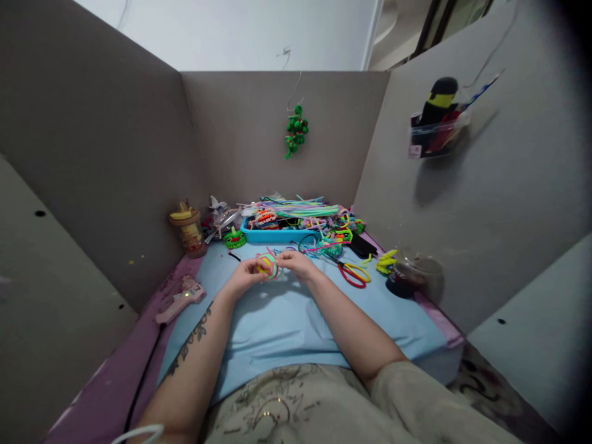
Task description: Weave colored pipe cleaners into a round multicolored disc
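Over the blue cloth (287, 324), a small round woven piece of yellow, pink and mint-green cords (269, 265) is held between my two hands. My left hand (247, 276) grips it from the left, fingers closed around its edge. On the other side, my right hand (298, 265) has its fingers pinched together at the piece's upper right, where cord strands pass. Which strand it pinches is too small to tell. Just beyond my right hand lie scissors with red and yellow handles (354, 275) and a teal woven bundle (330, 246).
A blue tray (277, 236) piled with colored cords stands at the back. Leftward are a green woven frog-like face (234, 238), a lidded cup (189, 231) and a pink glue gun (181, 302). A dark drink cup (407, 277) and black phone-like object (363, 245) are rightward. Panels enclose three sides.
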Demonstrator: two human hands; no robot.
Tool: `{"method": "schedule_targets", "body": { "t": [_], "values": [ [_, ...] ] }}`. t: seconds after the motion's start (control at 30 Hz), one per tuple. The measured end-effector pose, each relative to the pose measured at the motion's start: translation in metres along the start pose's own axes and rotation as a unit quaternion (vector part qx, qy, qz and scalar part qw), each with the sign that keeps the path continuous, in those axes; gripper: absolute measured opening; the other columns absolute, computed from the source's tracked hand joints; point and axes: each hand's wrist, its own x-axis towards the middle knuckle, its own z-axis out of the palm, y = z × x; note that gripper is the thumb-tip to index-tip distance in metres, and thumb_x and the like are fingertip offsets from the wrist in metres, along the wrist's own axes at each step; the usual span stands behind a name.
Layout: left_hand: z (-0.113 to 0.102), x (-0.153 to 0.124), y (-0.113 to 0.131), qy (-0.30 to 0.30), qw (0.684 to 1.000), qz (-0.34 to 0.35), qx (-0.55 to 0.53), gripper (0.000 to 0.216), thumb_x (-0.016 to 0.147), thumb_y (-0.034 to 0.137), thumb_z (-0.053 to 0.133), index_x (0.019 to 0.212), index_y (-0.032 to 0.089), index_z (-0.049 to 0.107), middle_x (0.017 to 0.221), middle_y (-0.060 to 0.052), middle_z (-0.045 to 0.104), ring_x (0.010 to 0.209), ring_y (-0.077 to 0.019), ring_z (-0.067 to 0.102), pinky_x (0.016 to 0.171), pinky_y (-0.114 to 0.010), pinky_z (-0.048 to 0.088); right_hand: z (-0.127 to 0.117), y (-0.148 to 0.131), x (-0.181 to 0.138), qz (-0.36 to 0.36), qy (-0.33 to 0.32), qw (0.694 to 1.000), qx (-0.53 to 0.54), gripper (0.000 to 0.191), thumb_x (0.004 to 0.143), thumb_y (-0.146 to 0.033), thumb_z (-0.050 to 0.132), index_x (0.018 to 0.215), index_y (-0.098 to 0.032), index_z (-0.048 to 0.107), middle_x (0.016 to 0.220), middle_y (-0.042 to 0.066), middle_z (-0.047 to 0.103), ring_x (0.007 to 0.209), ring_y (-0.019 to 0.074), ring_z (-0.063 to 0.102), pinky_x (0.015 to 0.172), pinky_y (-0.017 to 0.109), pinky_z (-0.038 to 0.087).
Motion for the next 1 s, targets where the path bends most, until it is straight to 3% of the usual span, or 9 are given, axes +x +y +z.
{"method": "schedule_targets", "body": {
  "t": [0.1,0.2,0.3,0.37,0.47,0.63,0.87,1.0],
  "values": [
    [-0.002,0.004,-0.001,0.058,0.997,0.024,-0.037,0.027,0.052,0.022,0.078,0.076,0.016,0.066,0.077,-0.005,0.064,0.066,-0.0154,0.057,0.058,-0.025,0.043,0.002,0.005,0.004,-0.008,0.053,0.999,0.0,0.021,0.054,-0.035,0.07,0.056,-0.016,0.061,0.05,-0.004,0.052,0.052,0.0091,0.041,0.053,0.022,0.03],
    [-0.006,0.008,-0.004,0.186,0.979,0.073,-0.032,0.037,0.051,0.023,0.078,0.086,0.018,0.065,0.092,-0.006,0.063,0.079,-0.0168,0.058,0.068,-0.027,0.045,0.002,0.012,0.01,-0.033,0.151,0.987,0.036,0.022,0.056,-0.037,0.067,0.055,-0.017,0.059,0.051,-0.004,0.051,0.052,0.0092,0.041,0.052,0.023,0.03],
    [-0.004,0.009,-0.01,0.276,0.954,0.107,0.04,0.033,0.055,0.027,0.076,0.084,0.017,0.064,0.079,-0.004,0.063,0.071,-0.0137,0.057,0.065,-0.023,0.043,0.002,0.018,0.015,-0.035,0.23,0.968,0.094,0.023,0.056,-0.038,0.067,0.057,-0.017,0.057,0.049,-0.005,0.048,0.048,0.0082,0.036,0.048,0.022,0.026],
    [0.003,0.008,-0.013,0.243,0.963,0.094,0.07,0.033,0.059,0.029,0.074,0.087,0.017,0.063,0.068,-0.002,0.062,0.063,-0.0137,0.057,0.059,-0.023,0.043,0.005,0.019,0.015,-0.015,0.244,0.961,0.127,0.024,0.055,-0.039,0.067,0.06,-0.017,0.057,0.048,-0.005,0.046,0.046,0.0075,0.033,0.045,0.022,0.023],
    [0.018,0.004,-0.014,0.197,0.967,0.117,0.112,0.046,0.061,0.025,0.072,0.105,0.02,0.06,0.077,-0.004,0.067,0.07,-0.0165,0.061,0.065,-0.025,0.045,0.015,0.017,0.011,0.009,0.235,0.961,0.149,0.026,0.054,-0.04,0.067,0.062,-0.017,0.056,0.05,-0.005,0.045,0.046,0.0072,0.033,0.044,0.021,0.02],
    [0.026,-0.001,-0.01,0.223,0.949,0.17,0.142,0.041,0.058,0.02,0.075,0.099,0.023,0.067,0.097,-0.005,0.067,0.081,-0.0179,0.062,0.073,-0.025,0.045,0.034,0.017,0.005,0.019,0.197,0.97,0.14,0.028,0.055,-0.042,0.066,0.06,-0.017,0.053,0.049,-0.005,0.043,0.047,0.0073,0.035,0.042,0.02,0.021],
    [0.014,-0.001,-0.013,0.225,0.877,0.276,0.322,0.022,0.074,0.025,0.062,0.095,0.023,0.068,0.09,-0.004,0.07,0.076,-0.0159,0.063,0.071,-0.027,0.049,0.043,0.018,0.0,0.019,0.155,0.976,0.153,0.032,0.058,-0.046,0.066,0.058,-0.017,0.051,0.044,-0.007,0.041,0.041,0.0056,0.033,0.039,0.02,0.021],
    [0.01,0.0,-0.014,0.226,0.849,0.316,0.358,0.02,0.078,0.024,0.059,0.096,0.023,0.068,0.091,-0.004,0.07,0.081,-0.016,0.064,0.075,-0.028,0.05,0.044,0.017,-0.001,0.025,0.13,0.975,0.179,0.032,0.057,-0.044,0.069,0.061,-0.017,0.051,0.045,-0.006,0.046,0.041,0.0057,0.036,0.038,0.02,0.02]
  ]
}}
